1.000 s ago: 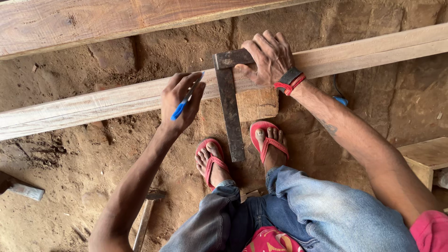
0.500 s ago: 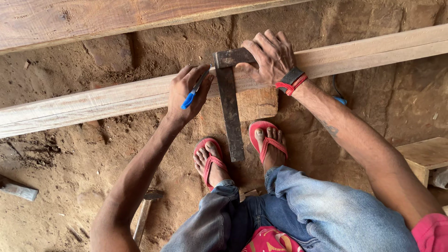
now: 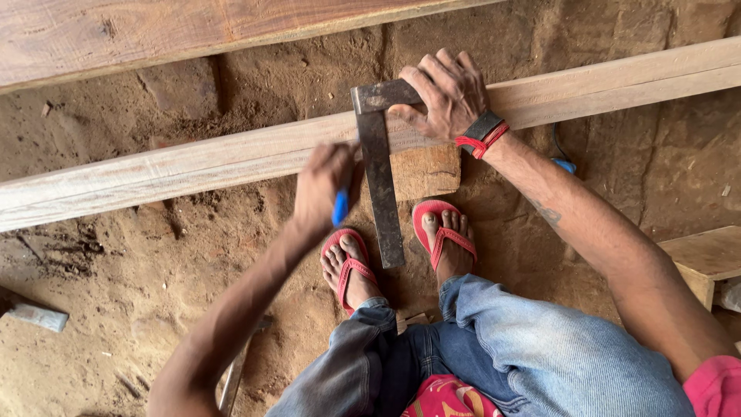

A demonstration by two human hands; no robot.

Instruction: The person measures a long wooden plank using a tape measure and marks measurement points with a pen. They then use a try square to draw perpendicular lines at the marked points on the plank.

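From up here I see my right hand [image 3: 448, 96] pressed flat on the short arm of a dark metal square [image 3: 380, 166], fingers spread apart over the top of it and pinning it against a long wooden plank [image 3: 193, 166] that runs across the view from lower left to upper right. The long blade of the square hangs down off the near edge of the plank, crossing in front of a small wooden block [image 3: 424, 170] under the plank and ending between my feet. My left hand [image 3: 324, 185] is just left of that blade, blurred, fingers curled together around a blue pen [image 3: 340, 208]; the hand sits at the near edge of the plank, though I cannot tell whether the tip touches the wood. A black and red wristband [image 3: 482, 135] sits on my right wrist. I wear red sandals [image 3: 436, 232] on bare dirt ground [image 3: 116, 293] and blue jeans [image 3: 525, 347]. A second, wider board [image 3: 193, 31] lies across the top of the view, well apart from the plank. A corner of another wooden piece [image 3: 706, 255] shows at the right edge.
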